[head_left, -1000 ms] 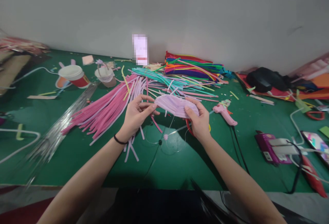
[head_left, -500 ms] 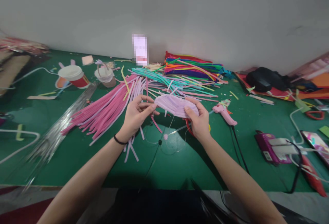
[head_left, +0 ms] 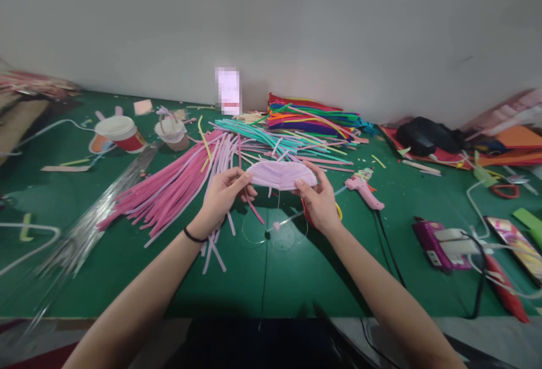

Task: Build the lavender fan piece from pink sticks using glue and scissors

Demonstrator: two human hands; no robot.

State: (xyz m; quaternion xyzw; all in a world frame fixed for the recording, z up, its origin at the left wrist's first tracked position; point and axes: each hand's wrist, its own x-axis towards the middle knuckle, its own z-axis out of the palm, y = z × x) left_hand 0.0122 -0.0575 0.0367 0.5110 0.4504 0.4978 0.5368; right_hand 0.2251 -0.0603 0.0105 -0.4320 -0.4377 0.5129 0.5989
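Observation:
Between my hands is a lilac fan-shaped piece (head_left: pixel 280 174) made of pipe cleaners laid side by side, held above the table. My left hand (head_left: pixel 226 194) pinches its left end between thumb and fingers. At the right end, my right hand (head_left: pixel 318 196) grips it with the thumb on the near face and the fingers behind. Beyond and to the left lies a bundle of pink pipe cleaners (head_left: pixel 163 196) with lilac ones (head_left: pixel 218 154) beside it. Below the piece, a thin clear thread with a small pink bead (head_left: pixel 276 226) lies on the table. Scissors under my right hand are mostly hidden.
A pink glue gun (head_left: pixel 365 192) lies to the right with its black cord. Turquoise pipe cleaners (head_left: pixel 254 136) and multicoloured bundles (head_left: pixel 313 114) lie at the back. Two cups, a red-white one (head_left: pixel 122 133) among them, stand at left. A purple power strip (head_left: pixel 438 244) is at right.
The lilac piece has shifted slightly left and turned more level, its folded middle facing me. My right hand has moved left with it; both hands keep their hold.

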